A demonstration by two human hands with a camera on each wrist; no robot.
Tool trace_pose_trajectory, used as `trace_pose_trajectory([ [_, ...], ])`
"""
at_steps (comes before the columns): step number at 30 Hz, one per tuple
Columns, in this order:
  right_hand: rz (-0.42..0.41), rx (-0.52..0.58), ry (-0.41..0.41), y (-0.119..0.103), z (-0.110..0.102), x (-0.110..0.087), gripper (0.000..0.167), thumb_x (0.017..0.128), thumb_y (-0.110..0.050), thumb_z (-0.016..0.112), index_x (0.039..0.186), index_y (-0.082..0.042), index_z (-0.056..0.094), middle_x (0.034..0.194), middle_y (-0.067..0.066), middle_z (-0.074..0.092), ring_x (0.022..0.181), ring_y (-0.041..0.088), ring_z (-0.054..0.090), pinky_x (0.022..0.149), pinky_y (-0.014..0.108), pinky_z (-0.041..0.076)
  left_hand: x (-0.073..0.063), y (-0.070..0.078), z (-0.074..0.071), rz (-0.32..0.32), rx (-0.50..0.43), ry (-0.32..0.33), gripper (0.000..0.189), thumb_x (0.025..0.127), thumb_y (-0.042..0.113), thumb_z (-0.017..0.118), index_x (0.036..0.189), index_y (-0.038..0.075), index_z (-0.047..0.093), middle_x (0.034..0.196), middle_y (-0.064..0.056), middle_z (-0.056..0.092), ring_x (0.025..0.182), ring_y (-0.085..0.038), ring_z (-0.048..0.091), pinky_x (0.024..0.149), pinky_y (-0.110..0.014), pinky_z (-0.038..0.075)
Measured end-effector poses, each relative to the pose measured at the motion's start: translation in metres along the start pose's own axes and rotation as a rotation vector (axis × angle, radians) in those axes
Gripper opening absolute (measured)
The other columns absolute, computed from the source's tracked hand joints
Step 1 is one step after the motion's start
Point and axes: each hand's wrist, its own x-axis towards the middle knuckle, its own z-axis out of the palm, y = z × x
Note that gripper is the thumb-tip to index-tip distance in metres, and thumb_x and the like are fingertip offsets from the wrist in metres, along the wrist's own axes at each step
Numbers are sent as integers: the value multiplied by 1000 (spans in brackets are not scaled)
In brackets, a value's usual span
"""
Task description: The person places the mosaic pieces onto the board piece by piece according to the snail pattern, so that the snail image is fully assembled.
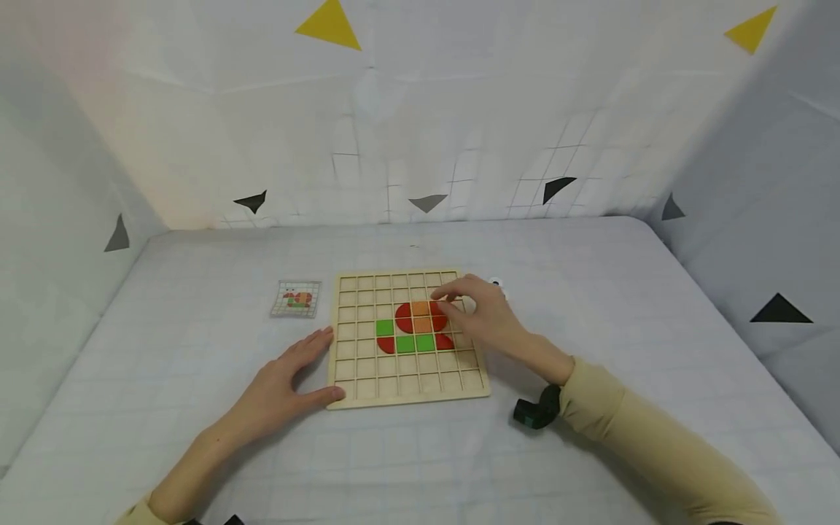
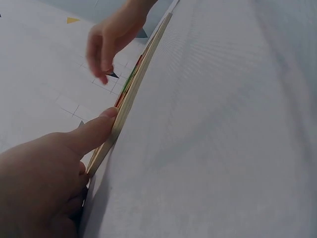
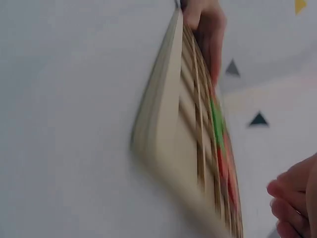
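White cloth (image 1: 394,467) lies under one nearly square board (image 1: 367,369) mid-table, bearing three green squares (image 1: 425,343) and two orange squares (image 1: 422,324), far edge toward the wall (image 1: 420,109). The left hand (image 1: 281,386), fingers extended, touches its left side; wrist views alone show the right hand (image 1: 492,315) raised above it, any pinch unclear.

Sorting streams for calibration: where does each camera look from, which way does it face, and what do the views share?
Head: worn on the head, facing forward and down at the grid board and picture card; left hand, right hand and sleeves show.
Left wrist: facing along the grid board, seen nearly edge-on; left hand lower left, right hand at top.
Right wrist: facing across the grid board; right hand lower right, left hand at top.
Shared: both wrist views show the grid board and both hands, from opposite sides.
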Motion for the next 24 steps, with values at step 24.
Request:
trace_pose_trajectory([
  [24, 133, -83, 72, 55, -37, -57, 24, 80, -13, 85, 101, -13, 75, 91, -3, 71, 83, 11, 65, 75, 19, 52, 0, 1, -1, -8, 10, -2, 95, 80, 65, 72, 158, 28, 32, 163, -4, 33, 150, -35, 27, 116, -64, 25],
])
